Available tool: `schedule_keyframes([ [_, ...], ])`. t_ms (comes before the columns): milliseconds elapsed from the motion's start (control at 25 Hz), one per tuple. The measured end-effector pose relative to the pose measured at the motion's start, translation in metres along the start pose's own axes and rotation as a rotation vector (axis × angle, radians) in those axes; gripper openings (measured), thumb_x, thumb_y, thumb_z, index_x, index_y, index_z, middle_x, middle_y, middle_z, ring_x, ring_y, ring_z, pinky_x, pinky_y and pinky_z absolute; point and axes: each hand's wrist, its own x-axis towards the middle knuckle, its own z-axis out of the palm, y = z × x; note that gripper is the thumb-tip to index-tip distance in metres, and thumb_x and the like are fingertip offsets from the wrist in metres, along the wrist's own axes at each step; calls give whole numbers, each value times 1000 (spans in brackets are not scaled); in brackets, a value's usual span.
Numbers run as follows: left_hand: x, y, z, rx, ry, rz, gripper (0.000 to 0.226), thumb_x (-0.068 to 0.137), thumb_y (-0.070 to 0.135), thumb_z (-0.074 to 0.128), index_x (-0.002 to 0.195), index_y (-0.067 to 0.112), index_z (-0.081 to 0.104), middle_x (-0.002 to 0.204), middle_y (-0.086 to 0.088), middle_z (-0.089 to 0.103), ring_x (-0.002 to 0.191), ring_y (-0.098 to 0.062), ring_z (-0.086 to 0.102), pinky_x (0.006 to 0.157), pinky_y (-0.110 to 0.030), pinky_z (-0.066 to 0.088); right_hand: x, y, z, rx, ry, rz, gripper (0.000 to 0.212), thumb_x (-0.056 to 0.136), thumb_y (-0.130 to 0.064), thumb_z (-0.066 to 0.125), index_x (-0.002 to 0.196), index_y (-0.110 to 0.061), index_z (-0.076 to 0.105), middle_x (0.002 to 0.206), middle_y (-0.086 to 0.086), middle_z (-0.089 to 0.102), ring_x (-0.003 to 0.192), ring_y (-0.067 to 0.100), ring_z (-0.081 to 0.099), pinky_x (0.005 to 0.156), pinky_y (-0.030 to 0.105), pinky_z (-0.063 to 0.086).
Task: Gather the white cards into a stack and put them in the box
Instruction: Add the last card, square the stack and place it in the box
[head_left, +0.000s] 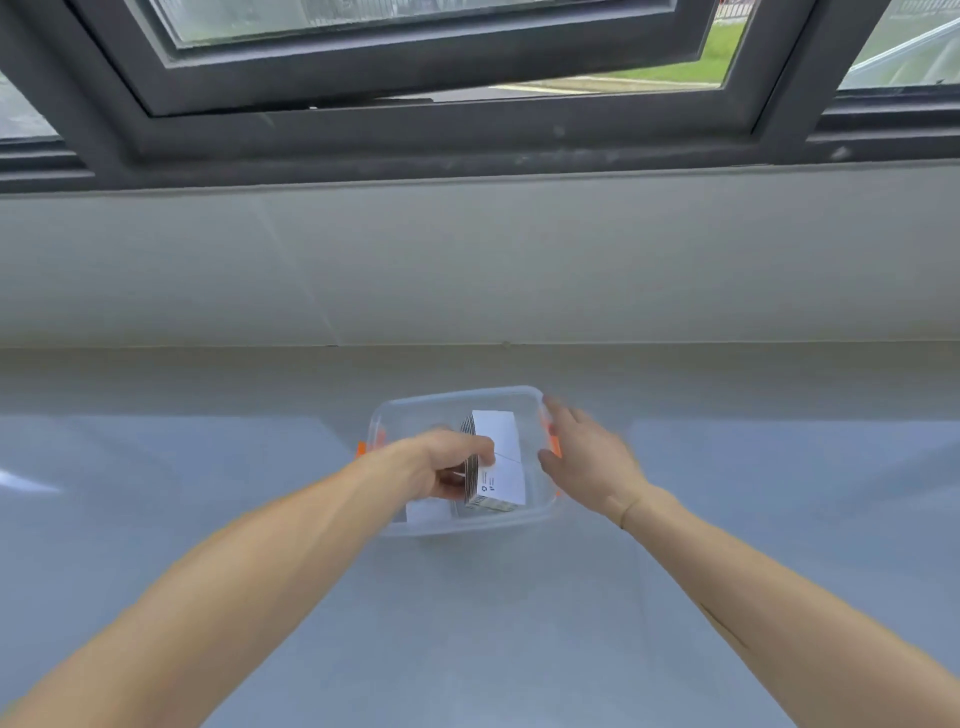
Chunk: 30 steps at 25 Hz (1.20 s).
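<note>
You see white cards (500, 457) with dark striped edges, a clear box (457, 527) with orange clips (555, 446), and a grey-blue table (467, 623).

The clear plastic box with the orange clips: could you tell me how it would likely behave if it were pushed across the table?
The clear box looks thin-walled and nearly empty, so it probably slides easily on the smooth table. That may be why the right hand steadies its side while the left hand lowers the card stack in.

Small print on the white cards (500, 457) is illegible.
</note>
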Motion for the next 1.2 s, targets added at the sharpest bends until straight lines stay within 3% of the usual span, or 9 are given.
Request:
schedule_keyframes([
  [120, 20, -7, 9, 3, -19, -27, 25, 79, 2, 64, 104, 6, 61, 93, -15, 68, 76, -29, 67, 78, -39, 60, 2, 4, 3, 13, 8, -27, 64, 89, -25, 46, 146, -22, 17, 132, 6, 50, 104, 36, 60, 78, 47, 53],
  [240, 32, -10, 21, 6, -31, -50, 30, 81, 1, 62, 111, 3, 61, 91, -16, 67, 72, -29, 66, 69, -36, 58, 2, 4, 5, 14, 9, -50, 65, 90, -25, 45, 148, -21, 15, 132, 6, 48, 106, 36, 61, 78, 47, 54],
  [360, 41, -12, 25, 12, -28, -66, 24, 81, 0, 61, 104, 6, 60, 83, -13, 67, 73, -29, 66, 66, -33, 57, 2, 5, 7, 27, 23, -68, 65, 90, -25, 45, 147, -21, 15, 130, 6, 48, 105, 36, 62, 74, 47, 54],
  [480, 47, -18, 26, -11, -15, -70, 25, 82, -3, 60, 106, 6, 60, 96, -19, 70, 83, -31, 67, 72, -37, 58, 1, 6, 12, 1, 73, -59, 64, 89, -25, 46, 147, -21, 18, 123, 4, 51, 96, 34, 61, 65, 40, 52],
  [560, 50, -23, 29, -20, 18, -52, 29, 83, -5, 59, 111, 3, 60, 108, -22, 70, 89, -32, 67, 79, -41, 58, -1, 5, 16, -46, 123, -61, 63, 89, -26, 47, 147, -19, 22, 114, 3, 53, 91, 29, 56, 57, 34, 43],
  [760, 59, -30, 38, 60, 176, 37, 24, 80, -3, 62, 104, -2, 64, 107, -19, 70, 99, -33, 68, 82, -38, 57, -5, 1, 21, -70, 185, -72, 59, 89, -21, 49, 145, -12, 31, 115, 6, 57, 98, 29, 50, 69, 38, 45],
  [920, 62, -32, 41, 152, 247, 48, 7, 79, 2, 62, 79, 5, 56, 82, -13, 61, 76, -29, 59, 62, -29, 42, -7, 1, 23, -47, 223, -71, 56, 91, -20, 48, 145, -12, 32, 142, 4, 45, 115, 29, 48, 81, 39, 48],
  [1080, 63, -33, 38, 181, 256, 47, 7, 78, 3, 63, 84, 0, 64, 84, -14, 65, 75, -27, 58, 66, -28, 42, -6, 1, 26, -2, 219, -72, 57, 94, -19, 44, 147, -12, 27, 147, 1, 41, 126, 26, 42, 89, 38, 46],
  [1200, 63, -32, 39, 175, 249, 48, 5, 78, 1, 62, 76, 4, 59, 78, -12, 60, 72, -27, 55, 64, -28, 40, -7, 0, 28, -6, 217, -64, 57, 95, -19, 43, 148, -11, 25, 147, 1, 42, 127, 26, 41, 89, 39, 47],
])
